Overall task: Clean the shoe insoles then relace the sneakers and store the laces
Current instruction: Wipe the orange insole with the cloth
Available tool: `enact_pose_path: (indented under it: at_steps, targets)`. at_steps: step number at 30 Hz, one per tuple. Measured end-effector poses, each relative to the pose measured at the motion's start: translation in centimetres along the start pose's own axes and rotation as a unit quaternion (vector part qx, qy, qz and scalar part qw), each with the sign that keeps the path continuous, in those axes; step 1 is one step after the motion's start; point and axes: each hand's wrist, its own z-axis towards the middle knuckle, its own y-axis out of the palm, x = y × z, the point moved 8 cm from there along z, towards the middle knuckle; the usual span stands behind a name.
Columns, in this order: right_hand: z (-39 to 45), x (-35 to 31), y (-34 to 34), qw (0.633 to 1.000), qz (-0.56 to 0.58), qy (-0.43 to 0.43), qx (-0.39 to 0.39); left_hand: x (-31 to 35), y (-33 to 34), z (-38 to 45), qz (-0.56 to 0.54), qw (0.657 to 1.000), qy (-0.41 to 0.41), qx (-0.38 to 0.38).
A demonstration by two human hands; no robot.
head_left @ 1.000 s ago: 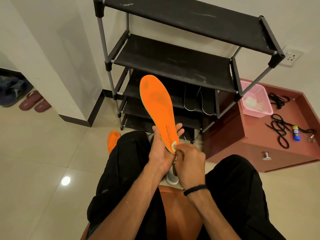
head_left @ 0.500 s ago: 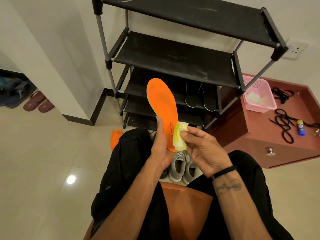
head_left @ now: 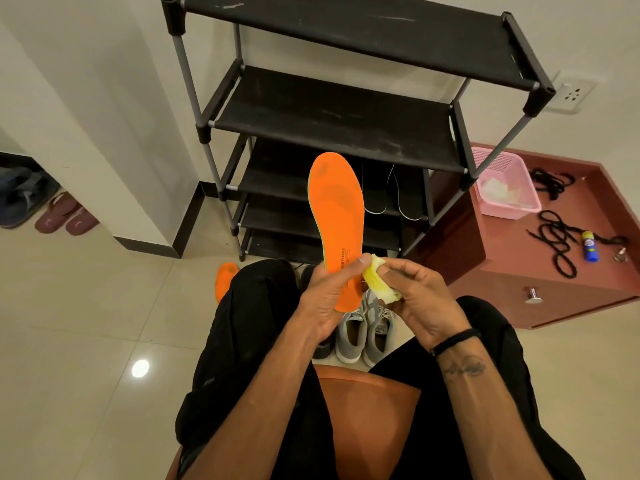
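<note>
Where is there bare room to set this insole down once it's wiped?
The two upper shelves of the shoe rack are bare. So is the cabinet top near its front edge. Between the pink basket and glue stick, black laces crowd it.

The pale floor tiles [head_left: 86, 341] are glossy and mirror a lamp. The black shelf rack [head_left: 332, 109] has matt, dusty cloth tiers on grey metal tubes. The orange foam insole [head_left: 337, 216] looks matt and smudged; the folded yellow cloth wipe [head_left: 377, 282] soft. The pink plastic basket [head_left: 502, 188] is perforated.
</note>
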Motion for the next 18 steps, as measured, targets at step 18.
enact_pose_path:
  at_steps: [18]
  targets:
    - [1.5, 2.0, -2.8, 0.968, 0.234, 0.021, 0.082, -1.2, -0.6, 0.4, 0.068, 0.996, 0.005, 0.066]
